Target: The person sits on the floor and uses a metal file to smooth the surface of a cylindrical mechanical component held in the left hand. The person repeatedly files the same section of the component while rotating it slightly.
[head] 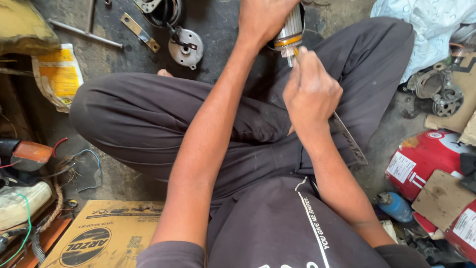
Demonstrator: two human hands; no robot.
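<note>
Motor armature (290, 31) | left hand (263, 17) grips | right hand (311, 89) holds flat blade (351, 140)

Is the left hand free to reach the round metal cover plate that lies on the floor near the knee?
Probably not as things stand: the left hand is gripping the motor armature. The round cover plate lies uncovered on the floor beside that arm, so the path looks free once the hand lets go.
</note>
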